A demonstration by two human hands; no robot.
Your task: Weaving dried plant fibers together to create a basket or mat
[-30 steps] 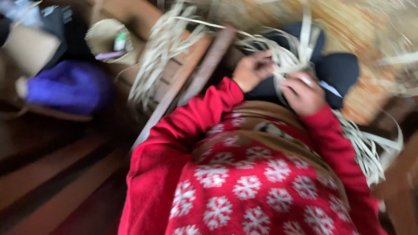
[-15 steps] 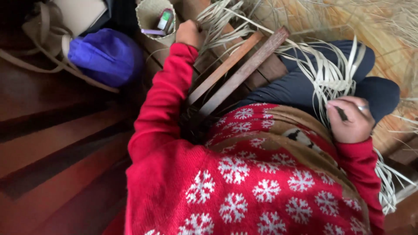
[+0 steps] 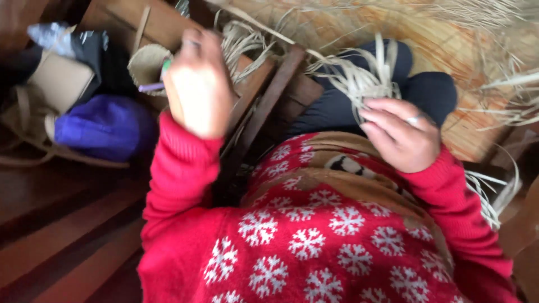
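head view: my left hand (image 3: 197, 84) is raised, blurred, beside a small woven cup (image 3: 147, 66); grip unclear. my right hand (image 3: 401, 133) curls loosely around pale straw strips (image 3: 359, 78) over my lap.

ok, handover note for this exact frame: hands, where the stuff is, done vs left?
Left hand: raised over the small woven cup, blurred; grip unclear, a purple tool beside it.
Right hand: on the lap, fingers closed on a bundle of pale straw strips.
Woven mat ahead, loose strips trailing off its edge.
Done: mat largely woven.
Left: loose strips not yet worked in.
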